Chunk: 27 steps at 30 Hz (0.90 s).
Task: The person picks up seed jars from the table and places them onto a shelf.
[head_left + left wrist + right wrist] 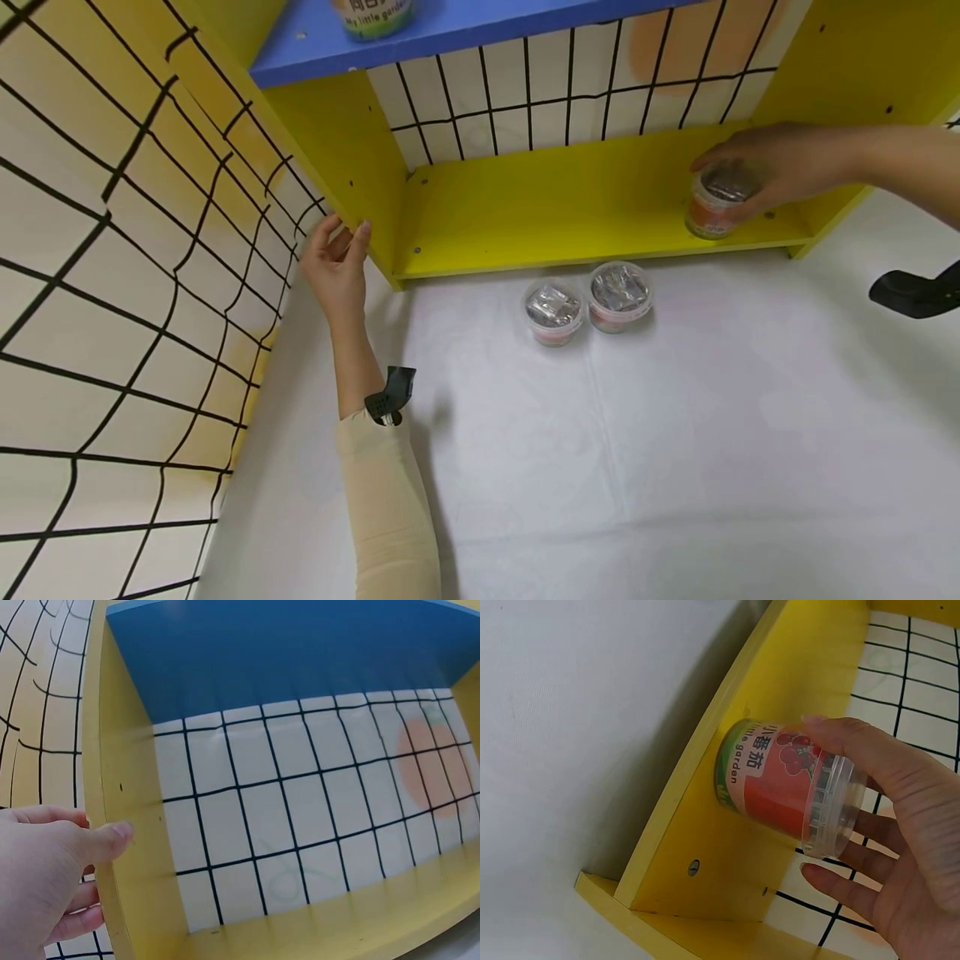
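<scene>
My left hand [337,262] grips the front edge of the yellow shelf's left side panel [112,772], thumb on the inner face and fingers outside. Inside the shelf at the right, my right hand [787,171] holds a clear-lidded plastic tub [772,776] with a red label showing small tomatoes. The tub stands upright with its base at the yellow bottom board [525,208]. Thumb and fingers lie about its upper part and lid. Two similar tubs, a left one [553,312] and a right one [619,296], stand side by side before the shelf, silvery packets under their lids.
A blue upper board [480,37] crosses above, bearing another labelled tub [375,17]. Black wire grid [150,333] runs along the left and behind the shelf. White cloth [600,467] covers the surface in front.
</scene>
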Each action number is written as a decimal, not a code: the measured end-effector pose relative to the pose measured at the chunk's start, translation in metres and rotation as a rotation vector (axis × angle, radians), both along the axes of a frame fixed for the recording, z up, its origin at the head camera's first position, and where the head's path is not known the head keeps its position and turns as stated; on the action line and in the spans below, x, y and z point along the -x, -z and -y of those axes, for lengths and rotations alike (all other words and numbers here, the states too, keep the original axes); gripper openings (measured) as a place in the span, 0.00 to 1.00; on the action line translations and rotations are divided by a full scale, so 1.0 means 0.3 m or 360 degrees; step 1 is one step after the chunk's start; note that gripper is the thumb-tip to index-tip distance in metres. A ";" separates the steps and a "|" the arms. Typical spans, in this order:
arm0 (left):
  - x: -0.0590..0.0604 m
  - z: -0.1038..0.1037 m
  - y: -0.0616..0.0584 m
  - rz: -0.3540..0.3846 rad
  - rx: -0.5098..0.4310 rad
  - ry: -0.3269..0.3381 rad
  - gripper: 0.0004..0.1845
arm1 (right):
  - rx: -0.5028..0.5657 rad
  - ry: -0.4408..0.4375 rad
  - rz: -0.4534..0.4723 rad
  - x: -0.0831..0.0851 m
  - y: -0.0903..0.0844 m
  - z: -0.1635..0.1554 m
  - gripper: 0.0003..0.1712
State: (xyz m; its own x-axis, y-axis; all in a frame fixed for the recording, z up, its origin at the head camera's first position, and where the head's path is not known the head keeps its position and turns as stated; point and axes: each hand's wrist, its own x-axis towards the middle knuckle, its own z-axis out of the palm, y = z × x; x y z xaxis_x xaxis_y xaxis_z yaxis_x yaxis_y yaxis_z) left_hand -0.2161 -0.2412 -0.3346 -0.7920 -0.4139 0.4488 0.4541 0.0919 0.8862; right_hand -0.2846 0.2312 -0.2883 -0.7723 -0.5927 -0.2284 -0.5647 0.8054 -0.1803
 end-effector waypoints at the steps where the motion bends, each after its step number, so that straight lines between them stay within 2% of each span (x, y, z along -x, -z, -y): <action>1: 0.005 0.002 0.006 -0.0003 -0.0001 0.0002 0.13 | 0.0001 -0.0002 -0.0009 0.000 0.001 -0.001 0.48; 8: 0.047 0.022 0.054 -0.0056 -0.0034 0.0023 0.13 | 0.0013 -0.0020 -0.0059 -0.014 0.000 -0.004 0.48; 16: 0.056 0.022 0.057 -0.0103 -0.0006 0.0024 0.14 | 0.0046 -0.0008 -0.0267 -0.053 -0.031 0.041 0.48; 19: 0.054 0.020 0.055 -0.0090 -0.0024 0.0026 0.14 | 0.0031 -0.0039 -0.0376 -0.070 -0.043 0.065 0.48; 27: 0.058 0.020 0.054 -0.0063 -0.0022 0.0011 0.15 | 0.0177 -0.0245 -0.0596 -0.106 -0.043 0.130 0.42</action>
